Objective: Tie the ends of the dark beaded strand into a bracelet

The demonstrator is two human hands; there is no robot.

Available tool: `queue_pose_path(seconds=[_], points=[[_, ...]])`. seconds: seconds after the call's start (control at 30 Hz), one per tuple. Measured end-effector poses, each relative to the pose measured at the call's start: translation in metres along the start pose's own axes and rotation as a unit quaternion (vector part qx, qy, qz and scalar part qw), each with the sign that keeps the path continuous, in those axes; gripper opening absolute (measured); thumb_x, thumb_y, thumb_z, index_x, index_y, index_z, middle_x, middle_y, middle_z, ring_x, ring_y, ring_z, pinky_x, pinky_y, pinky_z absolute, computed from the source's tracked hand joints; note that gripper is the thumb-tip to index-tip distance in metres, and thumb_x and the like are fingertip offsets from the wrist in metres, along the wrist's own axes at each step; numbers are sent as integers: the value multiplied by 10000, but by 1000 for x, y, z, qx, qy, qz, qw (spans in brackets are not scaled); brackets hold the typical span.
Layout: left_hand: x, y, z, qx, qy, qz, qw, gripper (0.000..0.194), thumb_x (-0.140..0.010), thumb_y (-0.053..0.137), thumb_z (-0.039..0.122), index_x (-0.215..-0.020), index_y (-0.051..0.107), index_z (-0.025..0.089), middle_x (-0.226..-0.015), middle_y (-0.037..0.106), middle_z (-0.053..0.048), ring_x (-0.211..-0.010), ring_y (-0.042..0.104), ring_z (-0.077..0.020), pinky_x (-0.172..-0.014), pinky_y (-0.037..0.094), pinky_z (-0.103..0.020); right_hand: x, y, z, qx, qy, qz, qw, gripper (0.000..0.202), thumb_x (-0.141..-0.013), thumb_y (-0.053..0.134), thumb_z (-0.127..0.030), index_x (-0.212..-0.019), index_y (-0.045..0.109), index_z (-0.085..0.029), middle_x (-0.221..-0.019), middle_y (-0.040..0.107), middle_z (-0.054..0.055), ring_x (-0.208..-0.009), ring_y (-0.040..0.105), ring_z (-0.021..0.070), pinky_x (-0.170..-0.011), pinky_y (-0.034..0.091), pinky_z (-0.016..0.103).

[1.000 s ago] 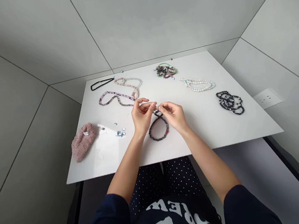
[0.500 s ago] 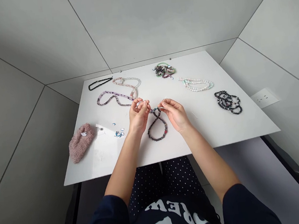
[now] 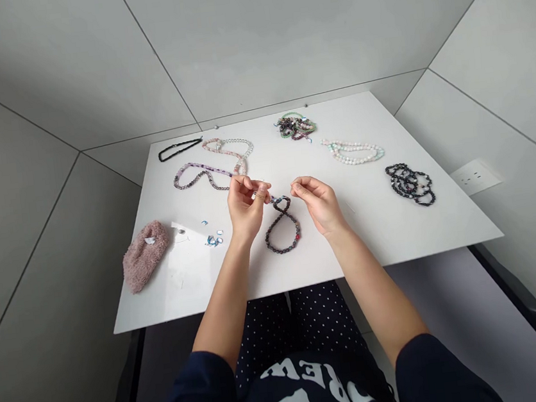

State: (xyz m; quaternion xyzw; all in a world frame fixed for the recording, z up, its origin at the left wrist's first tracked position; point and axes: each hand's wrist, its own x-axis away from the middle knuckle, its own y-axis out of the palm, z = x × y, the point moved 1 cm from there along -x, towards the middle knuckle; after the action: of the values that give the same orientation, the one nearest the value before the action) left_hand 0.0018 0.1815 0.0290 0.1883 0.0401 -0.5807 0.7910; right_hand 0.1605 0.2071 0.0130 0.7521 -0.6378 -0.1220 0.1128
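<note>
A dark bead strand (image 3: 284,249) with one red bead lies crossed over itself in a figure eight between my hands. Its upper end, where bluish bits show, reaches close to the fingers of my left hand (image 3: 248,208). Those fingers are pinched together, and what they hold is too small to make out. To the right of the strand, my right hand (image 3: 317,202) is raised with thumb and forefinger pressed together. Anything in that pinch is too fine to see.
Around lie a purple-grey bead strand (image 3: 190,166), a pink-and-clear strand (image 3: 237,142), a black strand (image 3: 179,149), a mixed bead pile (image 3: 296,127), a white-green strand (image 3: 357,157), black strands (image 3: 408,183), blue-white scraps (image 3: 213,240) and a fuzzy pink pouch (image 3: 146,257).
My right hand has shifted slightly right, away from the strand's upper end, and its fingers have drawn closer together. My left hand has turned slightly. The dark strand lies almost as before.
</note>
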Motion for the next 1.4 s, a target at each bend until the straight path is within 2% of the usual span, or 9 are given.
queue_pose_path(seconds=[0.17,0.33,0.43,0.6,0.8,1.07,1.2,1.3,1.4], points=[[2,2,4,-40,31,2,999,478,-786,794,448,-811,370,229,-717,606,37,-701,653,-112,-531,483,-224,1,1,-1,56,-7,-3,998,238,-756,774,-436,-809,696,-218,-763,663,7,-777,613,165,-837,505,341],[9,9,5,-27,-17,-65,997,451,-783,801,405,-820,391,223,-778,679,13,-687,660,-104,-606,542,-249,3,6,4,84,-2,-49,995,295,-765,768,-493,-806,707,-207,-760,697,21,-762,654,181,-797,523,342],[12,13,6,-15,-40,-83,996,453,-763,816,395,-796,401,220,-773,690,5,-666,662,-105,-623,558,-259,4,7,9,82,-5,-56,995,294,-777,766,-496,-821,715,-210,-796,722,33,-786,684,194,-809,536,346],[14,13,5,-44,-50,-72,995,435,-739,833,389,-775,438,210,-775,692,-3,-713,688,-132,-623,567,-263,5,8,12,92,-2,-61,994,331,-769,765,-527,-866,733,-212,-848,754,48,-817,705,211,-822,558,362],[14,11,0,-73,-47,-74,993,388,-756,819,366,-780,469,200,-796,709,-19,-713,688,-137,-596,562,-251,6,8,9,87,-7,-76,993,305,-767,774,-501,-858,749,-211,-808,740,28,-773,689,191,-804,555,353],[9,10,1,-35,-90,-86,992,462,-701,863,386,-783,449,200,-758,691,-10,-626,654,-116,-542,541,-235,5,6,10,60,22,-105,992,318,-774,765,-505,-885,770,-207,-788,734,28,-759,674,180,-818,558,362],[8,11,-1,-26,-94,-88,991,475,-700,862,395,-784,437,202,-740,677,3,-605,637,-107,-556,551,-241,4,6,9,49,30,-114,992,313,-772,767,-499,-903,782,-215,-848,757,40,-768,671,181,-826,561,373],[8,10,-2,-20,-88,-79,993,474,-685,873,378,-824,452,210,-827,695,-24,-710,663,-130,-568,568,-239,5,7,7,40,37,-113,992,263,-763,783,-462,-863,784,-219,-811,754,30,-763,673,177,-824,558,363],[7,9,-3,-19,-80,-61,995,481,-645,899,356,-881,507,208,-996,682,-52,-717,632,-108,-557,577,-232,6,7,4,27,49,-109,992,227,-745,805,-422,-842,783,-218,-757,744,14,-751,681,170,-830,555,356]])
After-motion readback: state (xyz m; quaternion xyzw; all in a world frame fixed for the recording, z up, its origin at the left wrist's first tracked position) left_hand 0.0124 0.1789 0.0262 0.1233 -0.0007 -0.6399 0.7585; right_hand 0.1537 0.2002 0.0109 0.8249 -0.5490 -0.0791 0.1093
